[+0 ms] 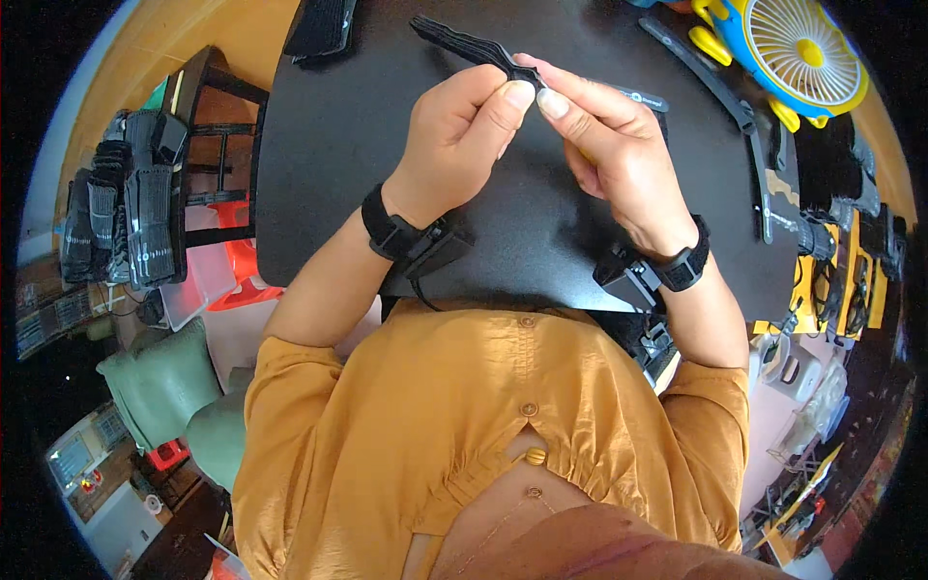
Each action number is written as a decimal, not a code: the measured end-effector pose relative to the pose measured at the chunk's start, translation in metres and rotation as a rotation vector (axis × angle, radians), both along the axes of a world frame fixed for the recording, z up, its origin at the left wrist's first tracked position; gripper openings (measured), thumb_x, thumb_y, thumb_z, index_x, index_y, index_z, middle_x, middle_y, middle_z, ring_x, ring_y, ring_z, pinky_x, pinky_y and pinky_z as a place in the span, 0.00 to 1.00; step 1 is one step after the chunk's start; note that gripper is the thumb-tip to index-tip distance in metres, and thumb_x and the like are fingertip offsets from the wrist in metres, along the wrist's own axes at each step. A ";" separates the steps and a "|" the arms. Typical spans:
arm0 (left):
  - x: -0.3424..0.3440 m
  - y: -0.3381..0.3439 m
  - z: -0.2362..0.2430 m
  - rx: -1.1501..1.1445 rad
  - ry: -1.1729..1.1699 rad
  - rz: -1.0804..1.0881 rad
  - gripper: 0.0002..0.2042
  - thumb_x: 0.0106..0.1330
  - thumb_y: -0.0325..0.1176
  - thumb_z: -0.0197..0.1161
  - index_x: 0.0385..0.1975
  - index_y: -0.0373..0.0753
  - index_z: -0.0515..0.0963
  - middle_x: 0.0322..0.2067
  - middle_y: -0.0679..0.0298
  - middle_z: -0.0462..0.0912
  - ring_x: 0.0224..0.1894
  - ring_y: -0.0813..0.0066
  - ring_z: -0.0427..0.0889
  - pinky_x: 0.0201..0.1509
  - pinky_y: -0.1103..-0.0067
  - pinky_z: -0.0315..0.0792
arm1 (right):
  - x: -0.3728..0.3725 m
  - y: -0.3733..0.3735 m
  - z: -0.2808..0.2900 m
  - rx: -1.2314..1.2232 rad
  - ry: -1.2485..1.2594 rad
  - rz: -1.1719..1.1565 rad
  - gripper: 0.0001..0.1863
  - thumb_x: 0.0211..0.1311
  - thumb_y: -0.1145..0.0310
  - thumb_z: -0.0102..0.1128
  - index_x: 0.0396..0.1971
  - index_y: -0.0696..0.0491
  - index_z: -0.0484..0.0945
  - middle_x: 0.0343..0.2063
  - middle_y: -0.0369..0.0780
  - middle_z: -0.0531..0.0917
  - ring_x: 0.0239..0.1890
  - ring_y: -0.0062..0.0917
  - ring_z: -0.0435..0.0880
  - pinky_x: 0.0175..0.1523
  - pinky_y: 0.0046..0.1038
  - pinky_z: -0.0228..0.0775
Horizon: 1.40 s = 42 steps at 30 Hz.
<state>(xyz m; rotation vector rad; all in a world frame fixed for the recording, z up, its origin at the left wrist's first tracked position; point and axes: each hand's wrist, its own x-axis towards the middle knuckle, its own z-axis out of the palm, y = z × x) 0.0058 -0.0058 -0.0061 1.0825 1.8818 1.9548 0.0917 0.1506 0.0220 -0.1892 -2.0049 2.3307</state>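
Observation:
Above the dark table, my left hand [454, 135] pinches a folded bundle of black ribbed knit, which looks like a pair of socks [459, 43]. The bundle sticks out past the fingers toward the far left. My right hand [609, 140] meets it at the near end, thumb and forefinger closed on the same end of the fabric. The two thumb tips are almost touching there. Whatever lies between the fingertips is too small to make out. Each wrist wears a black strap with a small device.
The black table [338, 193] carries another dark ribbed bundle [321, 27] at its far left and long dark strips [691, 68] at right. A blue and yellow fan [800, 53] stands far right. Stacked dark socks [150, 222] lie at left, near a green chair [159, 382].

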 end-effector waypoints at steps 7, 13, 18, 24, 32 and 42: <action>0.001 0.001 0.005 0.024 -0.053 -0.050 0.13 0.72 0.33 0.54 0.23 0.38 0.71 0.16 0.74 0.70 0.19 0.88 0.66 0.21 0.86 0.61 | 0.002 0.001 0.004 -0.044 -0.013 -0.011 0.14 0.68 0.67 0.58 0.52 0.47 0.80 0.14 0.22 0.70 0.13 0.04 0.57 0.17 0.13 0.43; -0.002 -0.001 0.004 0.054 -0.050 -0.085 0.13 0.72 0.34 0.54 0.23 0.38 0.72 0.17 0.74 0.69 0.19 0.89 0.66 0.22 0.86 0.61 | 0.003 0.003 0.008 -0.070 -0.014 -0.006 0.14 0.67 0.68 0.58 0.51 0.48 0.81 0.18 0.24 0.74 0.15 0.05 0.61 0.19 0.13 0.48; -0.001 0.003 0.008 -0.085 0.044 0.058 0.12 0.71 0.32 0.55 0.23 0.38 0.72 0.16 0.73 0.70 0.19 0.87 0.67 0.22 0.86 0.61 | -0.003 0.000 -0.008 0.235 0.217 -0.113 0.13 0.65 0.70 0.59 0.49 0.52 0.81 0.34 0.34 0.86 0.35 0.14 0.82 0.40 0.16 0.73; 0.003 0.003 0.013 -0.099 -0.012 0.092 0.11 0.70 0.32 0.54 0.25 0.37 0.73 0.15 0.71 0.71 0.17 0.86 0.69 0.21 0.85 0.63 | -0.009 -0.001 -0.020 0.304 0.403 -0.166 0.13 0.65 0.72 0.59 0.49 0.54 0.81 0.46 0.40 0.84 0.49 0.21 0.81 0.55 0.21 0.71; 0.000 -0.004 0.012 0.065 -0.072 -0.108 0.11 0.73 0.33 0.51 0.29 0.37 0.74 0.18 0.72 0.71 0.18 0.88 0.68 0.21 0.87 0.63 | -0.001 -0.005 -0.004 0.277 0.271 -0.109 0.17 0.61 0.69 0.65 0.51 0.52 0.79 0.47 0.36 0.82 0.43 0.16 0.80 0.46 0.18 0.71; 0.002 -0.004 0.007 0.071 -0.074 -0.149 0.10 0.72 0.33 0.53 0.29 0.37 0.73 0.19 0.72 0.70 0.19 0.88 0.68 0.22 0.87 0.63 | -0.003 0.001 -0.004 0.150 0.340 -0.109 0.14 0.60 0.71 0.66 0.46 0.54 0.82 0.48 0.36 0.81 0.44 0.17 0.80 0.48 0.19 0.71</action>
